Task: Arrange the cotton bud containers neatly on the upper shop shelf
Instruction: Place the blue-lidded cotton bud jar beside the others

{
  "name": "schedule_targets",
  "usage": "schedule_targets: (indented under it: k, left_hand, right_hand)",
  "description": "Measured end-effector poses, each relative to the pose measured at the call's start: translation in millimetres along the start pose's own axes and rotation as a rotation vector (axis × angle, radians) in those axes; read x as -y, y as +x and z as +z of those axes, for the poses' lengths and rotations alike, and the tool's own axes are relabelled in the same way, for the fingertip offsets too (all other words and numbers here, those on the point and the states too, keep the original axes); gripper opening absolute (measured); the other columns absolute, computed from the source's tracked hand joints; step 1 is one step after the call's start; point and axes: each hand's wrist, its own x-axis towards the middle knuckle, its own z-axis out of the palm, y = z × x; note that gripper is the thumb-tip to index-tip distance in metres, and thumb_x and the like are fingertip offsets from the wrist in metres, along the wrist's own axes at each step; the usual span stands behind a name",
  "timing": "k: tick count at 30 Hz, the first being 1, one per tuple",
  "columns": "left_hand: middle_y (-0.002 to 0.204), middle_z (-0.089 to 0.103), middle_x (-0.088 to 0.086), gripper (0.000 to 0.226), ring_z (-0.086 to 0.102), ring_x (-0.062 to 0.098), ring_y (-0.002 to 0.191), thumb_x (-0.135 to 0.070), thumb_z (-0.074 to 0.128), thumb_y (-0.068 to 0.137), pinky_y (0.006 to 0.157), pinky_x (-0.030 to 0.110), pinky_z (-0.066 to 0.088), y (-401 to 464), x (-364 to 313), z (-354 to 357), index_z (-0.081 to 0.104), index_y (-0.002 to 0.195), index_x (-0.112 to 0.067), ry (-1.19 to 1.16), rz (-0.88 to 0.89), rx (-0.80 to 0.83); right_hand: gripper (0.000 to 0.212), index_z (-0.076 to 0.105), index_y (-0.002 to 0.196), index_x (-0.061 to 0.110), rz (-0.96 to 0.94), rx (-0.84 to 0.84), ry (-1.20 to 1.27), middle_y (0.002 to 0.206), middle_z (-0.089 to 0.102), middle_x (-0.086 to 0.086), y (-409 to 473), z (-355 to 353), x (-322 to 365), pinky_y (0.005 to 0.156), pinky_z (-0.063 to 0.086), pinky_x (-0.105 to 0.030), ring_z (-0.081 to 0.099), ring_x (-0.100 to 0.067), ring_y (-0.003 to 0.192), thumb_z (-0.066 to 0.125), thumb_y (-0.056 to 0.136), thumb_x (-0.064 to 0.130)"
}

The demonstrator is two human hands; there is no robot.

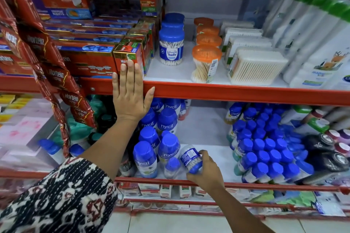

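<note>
On the upper shelf [246,93] a row of blue-lidded cotton bud jars [171,47] stands upright, running back from the front. My right hand [205,173] is down at the lower shelf, shut on another blue-lidded cotton bud jar [190,159], which is tilted with its lid toward me. A further small blue-lidded jar [172,167] stands just left of it. My left hand [130,92] lies flat and open against the red front edge of the upper shelf, fingertips on a red Mortein box [128,56].
Orange-lidded jars [206,62] and flat boxes of buds [257,66] fill the upper shelf to the right, then white packs [322,47]. Mortein boxes crowd the left. Nycil bottles [166,123] and many blue-capped bottles [265,149] fill the lower shelf. Red sachet strips [56,73] hang at left.
</note>
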Motion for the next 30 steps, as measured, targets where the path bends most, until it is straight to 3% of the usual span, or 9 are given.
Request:
schedule_targets:
  k: [2,5,7,10,14,17,22,26,30]
  left_hand:
    - [0.161,-0.014,0.003,0.068,-0.011,0.015,0.148,-0.045,0.023,0.102,0.121,0.037,-0.003,0.6,0.6,0.5,-0.007,0.152,-0.011,-0.001,-0.001,0.0]
    - [0.153,0.015,0.018,0.068,-0.012,0.015,0.148,-0.044,0.024,0.102,0.121,0.037,-0.005,0.6,0.4,0.5,0.002,0.153,-0.006,0.008,-0.027,0.014]
    - [0.149,0.022,0.019,0.067,-0.012,0.016,0.148,-0.044,0.026,0.102,0.121,0.037,-0.004,0.7,0.3,0.1,0.007,0.153,-0.004,0.008,-0.034,0.02]
    - [0.154,0.016,0.018,0.069,-0.013,0.015,0.147,-0.044,0.026,0.102,0.121,0.037,-0.006,0.7,-0.2,-2.2,-0.005,0.152,-0.008,-0.008,-0.028,0.046]
    - [0.16,-0.018,0.0,0.068,-0.013,0.016,0.148,-0.045,0.023,0.103,0.121,0.037,-0.006,-1.1,-1.0,-5.1,-0.008,0.152,-0.01,-0.021,-0.011,0.055]
    - [0.16,-0.018,0.0,0.068,-0.011,0.017,0.148,-0.045,0.024,0.103,0.121,0.037,-0.005,-1.1,-1.4,-5.9,-0.007,0.152,-0.009,-0.036,-0.016,0.056]
    - [0.161,-0.012,0.002,0.067,-0.006,0.019,0.149,-0.045,0.023,0.103,0.122,0.04,-0.001,-0.8,-3.0,-7.0,-0.003,0.153,-0.01,-0.053,-0.022,0.051]
    - [0.162,-0.006,0.006,0.067,0.0,0.022,0.149,-0.044,0.025,0.103,0.122,0.042,0.004,-2.1,-2.7,-6.1,0.002,0.154,-0.008,-0.054,-0.011,0.035]
    - [0.162,0.0,0.009,0.066,0.006,0.024,0.149,-0.044,0.026,0.103,0.121,0.043,0.007,-2.2,-2.9,-4.4,0.007,0.154,-0.006,-0.046,0.001,0.002]
  right_hand:
    - [0.081,0.037,0.126,0.023,-0.016,-0.06,0.038,0.115,0.06,-0.001,-4.1,-6.2,2.6,0.075,0.051,-0.024,0.061,-0.017,0.095,0.083,0.061,0.035]
    - [0.08,0.038,0.123,0.022,-0.081,-0.154,0.084,0.111,0.059,-0.001,-13.0,-21.2,8.1,0.07,0.049,-0.023,0.06,-0.017,0.093,0.083,0.059,0.033]
    - [0.078,0.04,0.122,0.021,-0.147,-0.208,0.089,0.11,0.057,0.001,-20.0,-34.7,13.2,0.07,0.047,-0.021,0.058,-0.017,0.096,0.083,0.058,0.033]
    - [0.075,0.045,0.122,0.024,-0.254,-0.292,0.061,0.111,0.056,0.004,-33.6,-59.6,27.8,0.073,0.045,-0.02,0.055,-0.014,0.098,0.082,0.058,0.035]
    - [0.069,0.053,0.124,0.026,-0.407,-0.372,0.017,0.115,0.054,0.013,-52.7,-101.8,58.0,0.077,0.042,-0.017,0.053,-0.01,0.102,0.074,0.06,0.042]
    - [0.073,0.053,0.124,0.03,-0.472,-0.385,-0.027,0.116,0.052,0.014,-61.8,-137.0,87.2,0.078,0.051,-0.027,0.054,-0.008,0.101,0.069,0.056,0.049]
    - [0.076,0.052,0.122,0.035,-0.536,-0.356,0.022,0.114,0.059,0.016,-70.2,-185.4,140.0,0.086,0.051,-0.033,0.058,-0.006,0.101,0.074,0.051,0.05]
    - [0.065,0.048,0.107,0.036,-0.611,-0.363,0.008,0.101,0.064,0.014,-69.2,-212.3,183.2,0.078,0.054,-0.042,0.063,-0.015,0.091,0.076,0.05,0.05]
    - [0.06,0.052,0.103,0.035,-0.669,-0.372,-0.066,0.099,0.064,0.015,-55.2,-230.8,225.6,0.078,0.054,-0.04,0.062,-0.012,0.09,0.075,0.05,0.052]
